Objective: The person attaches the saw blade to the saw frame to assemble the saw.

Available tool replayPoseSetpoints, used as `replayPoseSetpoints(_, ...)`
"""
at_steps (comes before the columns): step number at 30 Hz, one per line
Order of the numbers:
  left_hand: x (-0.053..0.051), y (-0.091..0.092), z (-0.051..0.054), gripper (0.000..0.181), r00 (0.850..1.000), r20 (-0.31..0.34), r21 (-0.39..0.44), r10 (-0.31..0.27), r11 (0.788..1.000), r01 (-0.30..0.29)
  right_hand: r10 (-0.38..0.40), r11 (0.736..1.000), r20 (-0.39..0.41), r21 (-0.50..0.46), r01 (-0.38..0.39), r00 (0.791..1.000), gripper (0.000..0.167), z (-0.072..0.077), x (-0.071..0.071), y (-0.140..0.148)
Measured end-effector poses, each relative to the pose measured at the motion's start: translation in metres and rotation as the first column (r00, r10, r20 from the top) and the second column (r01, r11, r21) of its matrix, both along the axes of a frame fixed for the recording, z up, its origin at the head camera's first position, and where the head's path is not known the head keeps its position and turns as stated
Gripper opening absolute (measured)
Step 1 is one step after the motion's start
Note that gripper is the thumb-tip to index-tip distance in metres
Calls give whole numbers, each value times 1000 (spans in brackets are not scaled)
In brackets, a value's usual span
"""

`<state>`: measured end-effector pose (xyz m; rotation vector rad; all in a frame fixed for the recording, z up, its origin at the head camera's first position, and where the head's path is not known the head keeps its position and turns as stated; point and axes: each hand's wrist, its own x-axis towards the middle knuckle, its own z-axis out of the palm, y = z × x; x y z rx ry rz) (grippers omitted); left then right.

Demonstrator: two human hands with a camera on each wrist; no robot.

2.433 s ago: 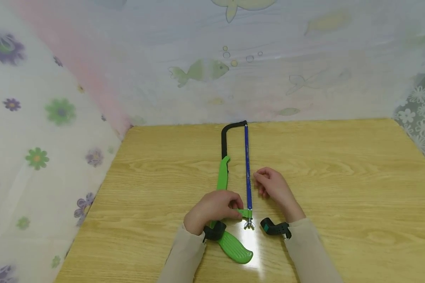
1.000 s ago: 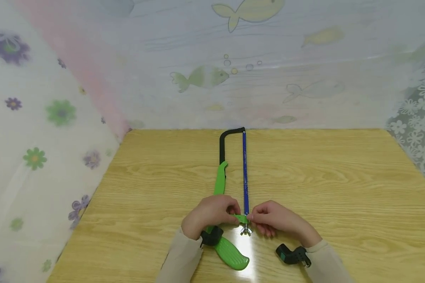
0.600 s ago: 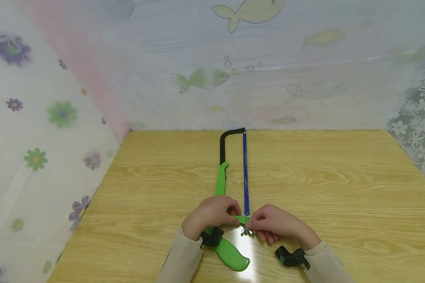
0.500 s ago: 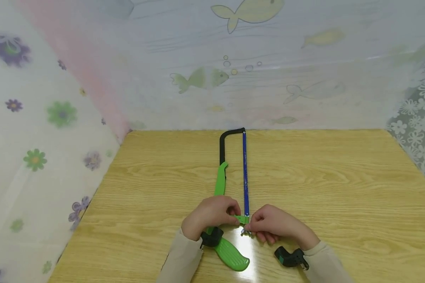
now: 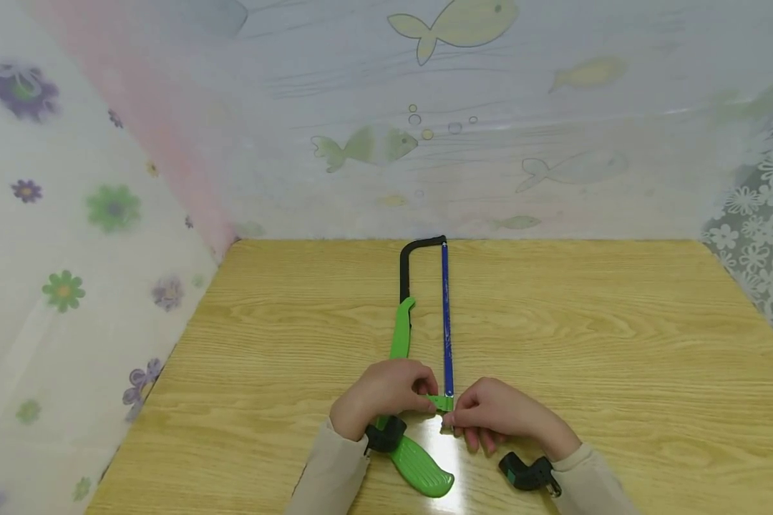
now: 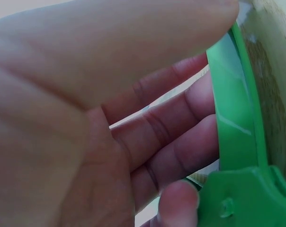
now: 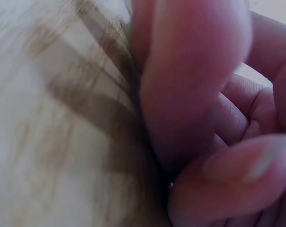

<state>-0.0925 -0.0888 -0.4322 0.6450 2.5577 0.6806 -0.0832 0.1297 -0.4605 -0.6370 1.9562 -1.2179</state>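
A hacksaw (image 5: pixel 401 332) lies on the wooden table, with a black front frame, a green handle and a blue blade (image 5: pixel 447 322) on its right. My left hand (image 5: pixel 389 386) holds the green arm at the blade's near end. Its thumb and fingers lie on either side of the green frame (image 6: pixel 235 109) in the left wrist view. My right hand (image 5: pixel 499 411) pinches the metal wing nut (image 5: pixel 446 427) just below that arm, and its fingertips hide part of it. In the right wrist view, curled fingers (image 7: pixel 190 80) and the thumb sit close above the table, with the nut mostly hidden.
Both wrists wear black camera mounts, the right one (image 5: pixel 527 472) near the table. The wooden tabletop (image 5: pixel 586 322) runs back to a wall covering (image 5: pixel 477 172) with fish drawings. A flower-patterned covering (image 5: pixel 64 214) borders the left side.
My right hand has come from beside the blade's middle down to the wing nut and now pinches it, its fingers shifting over it. The left hand keeps its hold; the saw stays in place.
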Motion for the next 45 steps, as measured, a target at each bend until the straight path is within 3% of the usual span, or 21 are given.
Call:
replayPoseSetpoints(14,-1,1,1,12,1000,8,-3,3,1000,-3,-7,1000,-17,25,7,1000,33,1,-1,0)
replayPoseSetpoints(38,0,0,1,12,1000,10,0,7,1000,-7,47,998,32,-46,-46,998,30,0,-3,0)
replayPoseSetpoints(45,0,0,0,12,1000,5,3,0,1000,0,17,999,28,-34,-16,999,30,1,-1,1)
